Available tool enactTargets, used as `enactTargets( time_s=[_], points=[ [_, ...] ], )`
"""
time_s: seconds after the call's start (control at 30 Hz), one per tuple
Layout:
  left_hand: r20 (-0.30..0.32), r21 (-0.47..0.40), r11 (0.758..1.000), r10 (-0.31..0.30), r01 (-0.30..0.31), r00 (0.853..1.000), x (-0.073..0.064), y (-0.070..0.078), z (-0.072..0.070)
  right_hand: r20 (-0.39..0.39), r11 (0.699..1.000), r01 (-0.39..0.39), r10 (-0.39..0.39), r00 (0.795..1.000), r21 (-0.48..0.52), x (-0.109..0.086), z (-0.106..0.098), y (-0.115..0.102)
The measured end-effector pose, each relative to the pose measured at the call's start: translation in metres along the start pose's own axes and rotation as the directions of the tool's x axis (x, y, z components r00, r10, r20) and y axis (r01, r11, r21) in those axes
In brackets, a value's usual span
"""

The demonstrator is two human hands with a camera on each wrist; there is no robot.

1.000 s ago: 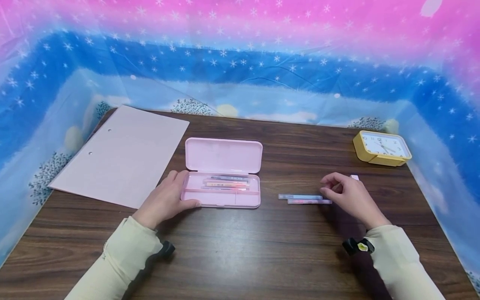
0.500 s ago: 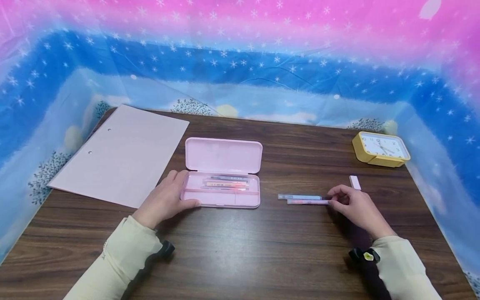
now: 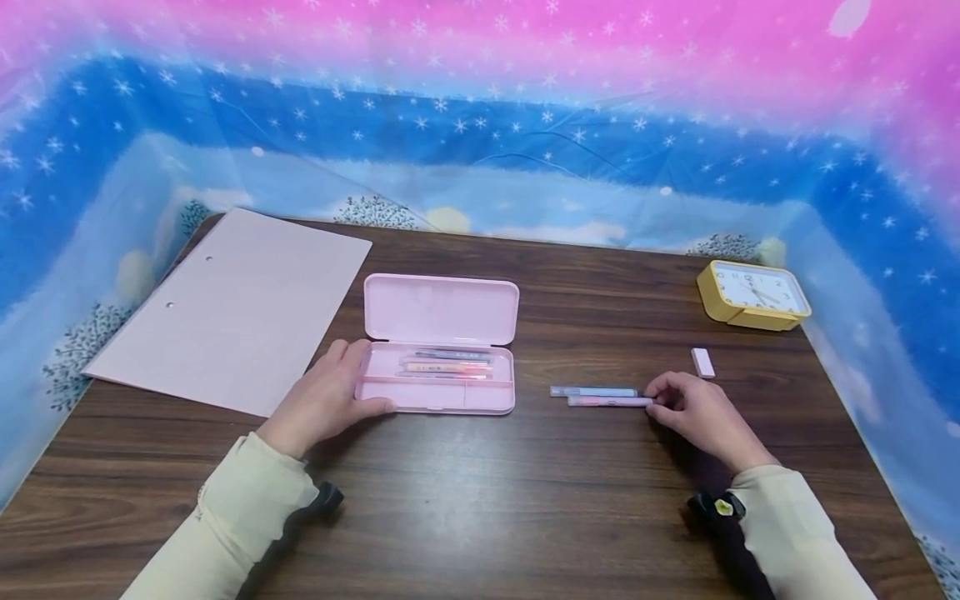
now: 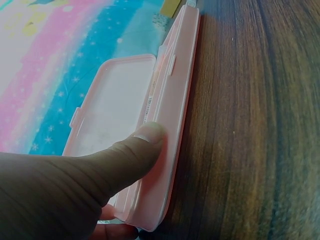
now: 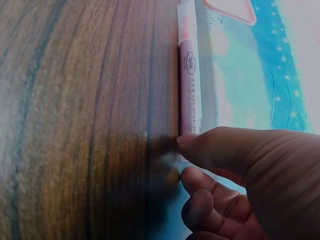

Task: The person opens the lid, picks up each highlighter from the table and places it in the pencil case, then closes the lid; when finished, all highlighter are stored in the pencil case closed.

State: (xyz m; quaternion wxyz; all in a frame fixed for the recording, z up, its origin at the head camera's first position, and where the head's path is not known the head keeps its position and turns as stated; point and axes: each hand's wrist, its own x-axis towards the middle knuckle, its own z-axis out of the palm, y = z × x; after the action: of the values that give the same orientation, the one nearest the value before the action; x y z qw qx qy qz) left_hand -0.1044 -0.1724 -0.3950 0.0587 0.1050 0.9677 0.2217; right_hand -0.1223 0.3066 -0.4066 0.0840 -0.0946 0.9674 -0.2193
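My left hand (image 3: 322,396) grips the left end of an open pink pencil case (image 3: 442,310). In the left wrist view the thumb presses the front wall of the case (image 4: 175,110). Several pens (image 3: 450,367) lie in its long back compartment. On the table to the right, my right hand (image 3: 697,414) pinches the right end of a pink highlighter (image 3: 607,402). Printed lettering shows on the highlighter (image 5: 189,100) in the right wrist view, with the thumb at its end. A blue highlighter (image 3: 592,392) lies just behind it, its right end close to the fingertips.
A small white eraser (image 3: 702,363) lies behind my right hand. The yellow alarm clock (image 3: 757,294) stands at the back right. A pale pink folder (image 3: 240,308) covers the back left of the table, beside my left hand. A patterned cloth (image 3: 442,125) hangs around the table's edges.
My right hand has moved slightly nearer to me and onto the pink highlighter's end, uncovering the eraser. The left hand stays on the case. The head view has shifted a little.
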Motion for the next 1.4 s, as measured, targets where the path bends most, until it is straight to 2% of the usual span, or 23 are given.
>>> enactTargets(
  time_s=[0.8,1.4],
  points=[
    [0.009,-0.015,1.0,-0.018,0.018,1.0,0.0,-0.002,0.002,0.004,0.999,0.035,-0.035,0.999,-0.009,-0.008,-0.006,0.004],
    [-0.01,0.003,1.0,0.01,-0.01,1.0,0.0,-0.002,0.002,-0.03,0.997,0.066,-0.065,0.997,0.027,-0.013,-0.024,-0.019]
  ],
)
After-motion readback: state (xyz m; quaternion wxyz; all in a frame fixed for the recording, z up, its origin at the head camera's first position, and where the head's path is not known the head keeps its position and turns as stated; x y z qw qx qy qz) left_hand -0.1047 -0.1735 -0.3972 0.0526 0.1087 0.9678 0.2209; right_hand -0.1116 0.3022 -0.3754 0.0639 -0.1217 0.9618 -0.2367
